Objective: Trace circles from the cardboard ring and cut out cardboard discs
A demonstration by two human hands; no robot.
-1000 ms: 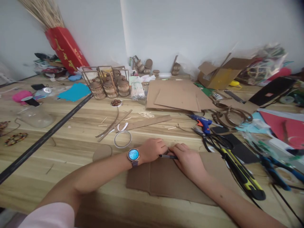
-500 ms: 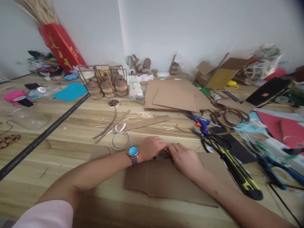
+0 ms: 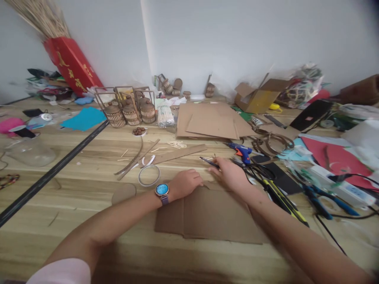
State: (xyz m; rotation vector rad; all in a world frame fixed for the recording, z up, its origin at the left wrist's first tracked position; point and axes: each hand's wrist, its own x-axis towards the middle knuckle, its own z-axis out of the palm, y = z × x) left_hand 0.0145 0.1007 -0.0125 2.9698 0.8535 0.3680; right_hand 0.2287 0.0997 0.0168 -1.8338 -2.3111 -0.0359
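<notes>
A folded sheet of brown cardboard [image 3: 219, 217] lies before me, creased near its left side. My left hand [image 3: 185, 184], with a watch on the wrist, has its fingers closed at the sheet's upper edge, and the fingertips are partly hidden. Up and to the right, my right hand [image 3: 229, 173] grips a slim dark pen [image 3: 209, 161] whose tip points left, raised beyond the sheet. Black-handled scissors [image 3: 263, 171] lie close to that hand, partly covered by it. A round cardboard piece [image 3: 124, 193] rests beside my left wrist.
A blue glue gun [image 3: 243, 152], a yellow-black utility knife [image 3: 284, 201] and blue-handled pliers [image 3: 318, 201] lie at right. A tape roll [image 3: 149, 175] sits left of centre. Behind are stacked cardboard sheets [image 3: 210, 122] and small woven baskets [image 3: 130, 112]. A black strip [image 3: 56, 169] crosses the table.
My right hand has moved away from my left, up off the cardboard, with the pen in it. My left hand stays at the sheet's edge. The view has turned slightly right.
</notes>
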